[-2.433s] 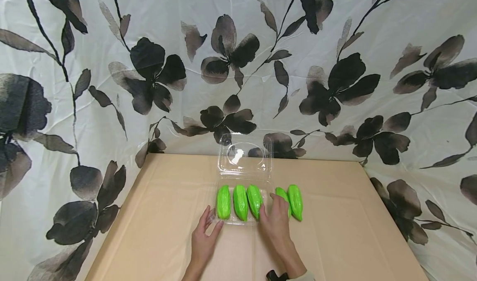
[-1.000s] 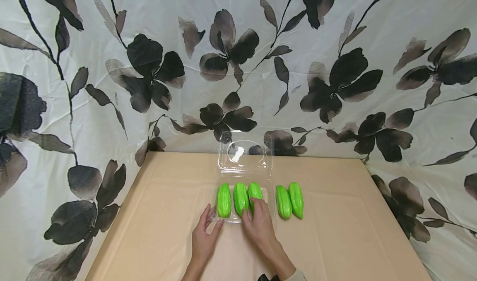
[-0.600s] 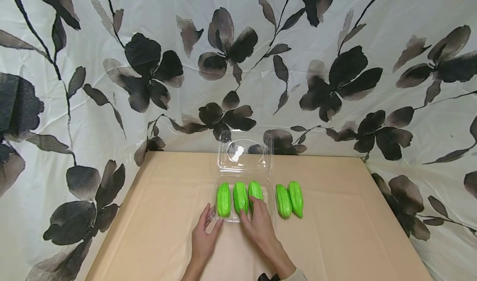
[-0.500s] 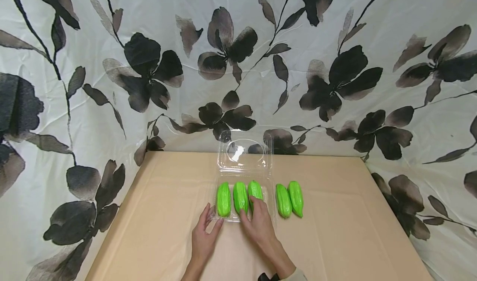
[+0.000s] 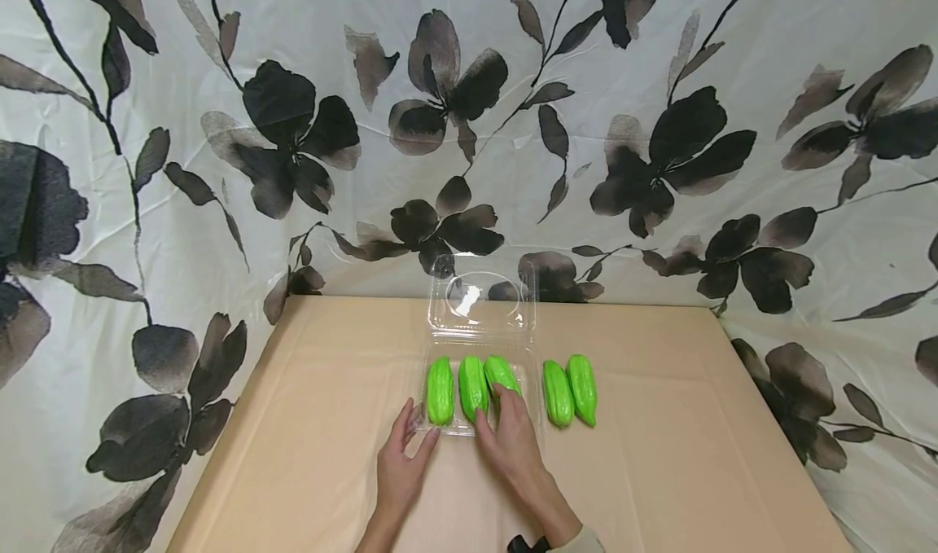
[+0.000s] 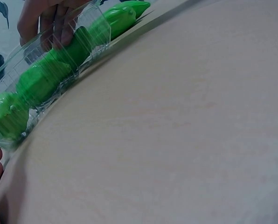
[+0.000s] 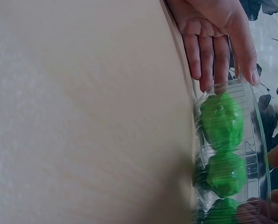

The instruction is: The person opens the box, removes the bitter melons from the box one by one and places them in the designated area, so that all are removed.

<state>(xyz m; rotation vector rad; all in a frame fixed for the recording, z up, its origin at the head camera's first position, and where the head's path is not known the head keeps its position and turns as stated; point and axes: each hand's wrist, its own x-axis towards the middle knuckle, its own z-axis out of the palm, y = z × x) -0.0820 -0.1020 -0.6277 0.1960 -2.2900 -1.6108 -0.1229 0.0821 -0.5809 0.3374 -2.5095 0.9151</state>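
Observation:
In the head view, a clear plastic clamshell container (image 5: 479,348) stands with its lid (image 5: 481,296) raised. It holds three bumpy green bitter melons, a left one (image 5: 440,392), a middle one (image 5: 471,384) and a right one (image 5: 502,374). My right hand (image 5: 509,443) grips the right melon near its front end, thumb on the side facing the middle melon. At the front left corner my left hand (image 5: 399,463) holds the container between thumb and fingers. The right wrist view shows the left hand's fingers (image 7: 205,60) against the end wall and its thumb near the rim.
Two more bitter melons, one (image 5: 558,394) beside another (image 5: 582,390), lie on the table right of the container. The tan table (image 5: 659,471) ends at the back and sides against a white floral cloth (image 5: 550,154).
My right hand has moved left from beside the two outer melons onto the container's right melon. In the last half second that melon's far end has tilted left. My left hand stays put.

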